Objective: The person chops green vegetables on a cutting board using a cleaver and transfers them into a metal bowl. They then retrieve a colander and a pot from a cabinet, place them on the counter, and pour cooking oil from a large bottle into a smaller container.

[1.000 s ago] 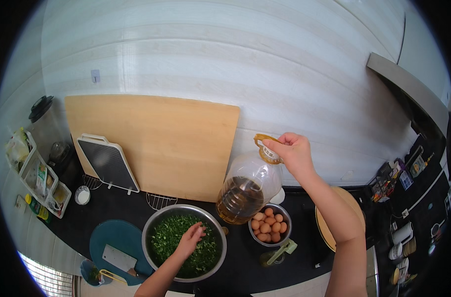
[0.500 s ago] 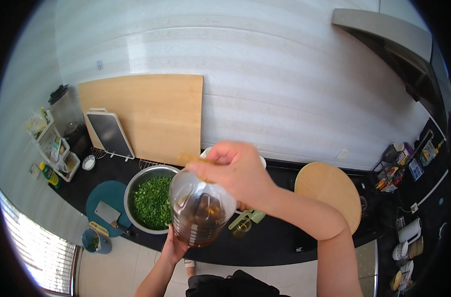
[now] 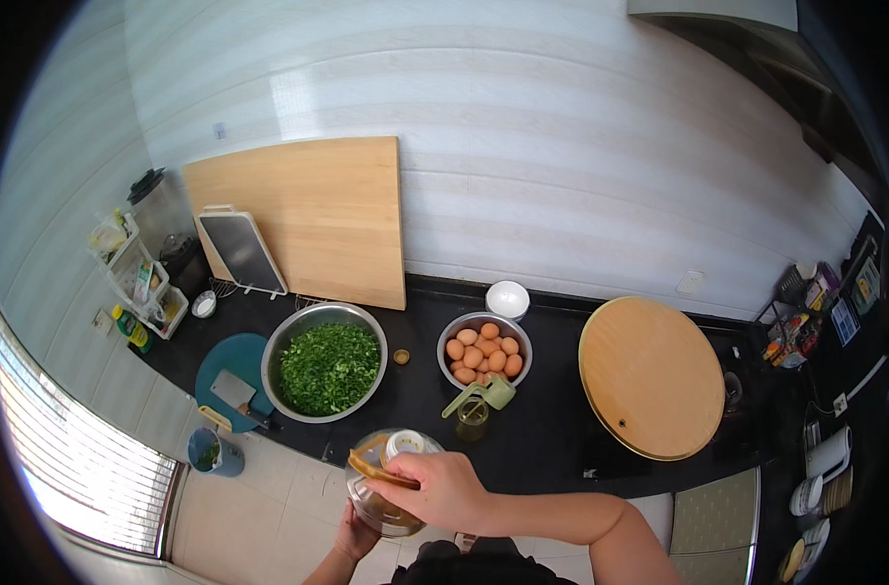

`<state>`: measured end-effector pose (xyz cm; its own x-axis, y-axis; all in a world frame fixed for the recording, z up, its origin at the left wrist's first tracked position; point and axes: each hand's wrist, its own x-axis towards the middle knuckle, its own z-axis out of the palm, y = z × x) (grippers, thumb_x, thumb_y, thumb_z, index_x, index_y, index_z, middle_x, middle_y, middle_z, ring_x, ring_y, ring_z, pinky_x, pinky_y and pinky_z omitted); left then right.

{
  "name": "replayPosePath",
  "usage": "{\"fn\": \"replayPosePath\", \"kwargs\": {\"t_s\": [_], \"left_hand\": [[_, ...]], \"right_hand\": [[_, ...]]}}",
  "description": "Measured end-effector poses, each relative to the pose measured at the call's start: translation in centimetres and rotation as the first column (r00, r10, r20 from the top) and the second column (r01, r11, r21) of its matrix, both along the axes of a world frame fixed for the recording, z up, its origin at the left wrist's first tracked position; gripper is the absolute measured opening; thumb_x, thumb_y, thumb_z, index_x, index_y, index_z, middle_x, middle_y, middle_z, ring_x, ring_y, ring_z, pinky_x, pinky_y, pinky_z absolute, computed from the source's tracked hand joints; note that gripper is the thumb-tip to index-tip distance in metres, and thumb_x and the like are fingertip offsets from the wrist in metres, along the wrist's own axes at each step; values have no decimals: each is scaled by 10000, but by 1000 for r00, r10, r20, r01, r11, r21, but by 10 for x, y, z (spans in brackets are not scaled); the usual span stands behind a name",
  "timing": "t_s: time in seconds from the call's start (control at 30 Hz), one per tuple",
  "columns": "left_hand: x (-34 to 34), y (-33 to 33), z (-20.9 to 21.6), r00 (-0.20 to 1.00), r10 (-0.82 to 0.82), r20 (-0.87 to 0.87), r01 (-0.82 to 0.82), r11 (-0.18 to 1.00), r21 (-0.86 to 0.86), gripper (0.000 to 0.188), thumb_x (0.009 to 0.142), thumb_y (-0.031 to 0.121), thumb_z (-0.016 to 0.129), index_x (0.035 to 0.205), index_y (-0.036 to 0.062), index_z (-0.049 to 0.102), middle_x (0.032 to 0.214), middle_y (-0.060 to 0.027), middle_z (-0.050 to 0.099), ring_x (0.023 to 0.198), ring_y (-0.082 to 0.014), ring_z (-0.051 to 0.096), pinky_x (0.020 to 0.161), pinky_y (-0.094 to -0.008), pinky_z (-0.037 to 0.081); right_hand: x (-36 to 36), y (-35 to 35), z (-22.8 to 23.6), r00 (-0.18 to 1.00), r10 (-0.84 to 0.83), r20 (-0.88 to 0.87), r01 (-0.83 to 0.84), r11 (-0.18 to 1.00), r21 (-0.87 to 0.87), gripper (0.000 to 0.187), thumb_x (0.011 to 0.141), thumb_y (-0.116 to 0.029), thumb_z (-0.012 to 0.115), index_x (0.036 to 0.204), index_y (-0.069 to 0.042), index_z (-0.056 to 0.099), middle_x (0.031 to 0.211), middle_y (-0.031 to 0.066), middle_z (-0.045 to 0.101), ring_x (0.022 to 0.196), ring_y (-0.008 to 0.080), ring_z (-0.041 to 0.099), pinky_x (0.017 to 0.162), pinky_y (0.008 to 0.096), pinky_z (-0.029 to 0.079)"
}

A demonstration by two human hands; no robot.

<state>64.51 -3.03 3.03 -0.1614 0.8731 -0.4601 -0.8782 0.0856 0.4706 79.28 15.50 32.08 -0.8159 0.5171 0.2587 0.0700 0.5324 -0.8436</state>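
Observation:
A large clear plastic oil jug (image 3: 397, 519) hangs close to my body, just off the counter's front edge. Its tan handle is gripped by my right hand (image 3: 442, 490), while my left hand (image 3: 356, 534) supports its side low down, fingers partly hidden behind it. The white mouth (image 3: 405, 445) is uncovered and faces up. A small round yellowish cap (image 3: 401, 357) lies on the black counter. Nearby is a small glass oil pot (image 3: 472, 421) with a light green lid and handle. A steel bowl (image 3: 272, 349) of chopped greens and another steel bowl (image 3: 442, 363) of brown eggs stand beyond the jug.
A cleaver (image 3: 234, 388) rests on a teal round board (image 3: 210, 366), with a bluish bin (image 3: 228, 460) below. A white bowl (image 3: 508, 300) stands behind the eggs. To the right lies a round wooden board (image 3: 651, 380); a large wooden board (image 3: 332, 214) leans on the wall.
Both hands have brought the jug down and toward my body, from above the counter to its front edge. The eggs and the cap, hidden before, now show.

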Motion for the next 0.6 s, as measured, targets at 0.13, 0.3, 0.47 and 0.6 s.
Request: {"fn": "replayPosePath", "kwargs": {"t_s": [0.13,0.3,0.47,0.6], "left_hand": [[9,15,-31,993,-111,-46,103,984,-144,611,883,597,324,1337,192,375,1330,-51,437,1192,-253,425,933,-420,358],[1,28,-73,964,-196,-179,129,935,-329,430,906,436,394,1215,142,444,1114,-96,506,915,-257,555,807,-389,472],[-9,47,-21,868,-210,-449,63,945,-321,525,870,237,496,1312,34,300,1252,-152,410,1056,-323,501,872,-417,459],[45,64,119,164,102,-981,-154,985,77,693,798,159,597,1357,4,218,1333,-163,337,1205,-355,381,989,-454,348]], "right_hand": [[5,-8,-25,993,-119,-24,120,992,42,265,767,-290,695,728,-39,621,566,58,579,446,166,529,429,260,404],[-7,-10,-43,975,-215,-46,215,977,-9,263,760,-277,706,709,-33,623,543,41,562,428,154,503,410,263,369],[-17,-3,-41,966,-251,-57,251,968,-6,264,760,-284,703,701,-38,628,537,40,563,430,143,504,409,269,360],[-31,-5,-42,971,-229,-67,224,972,-77,254,768,-289,686,702,-53,619,541,53,569,444,165,526,429,288,391]]}}
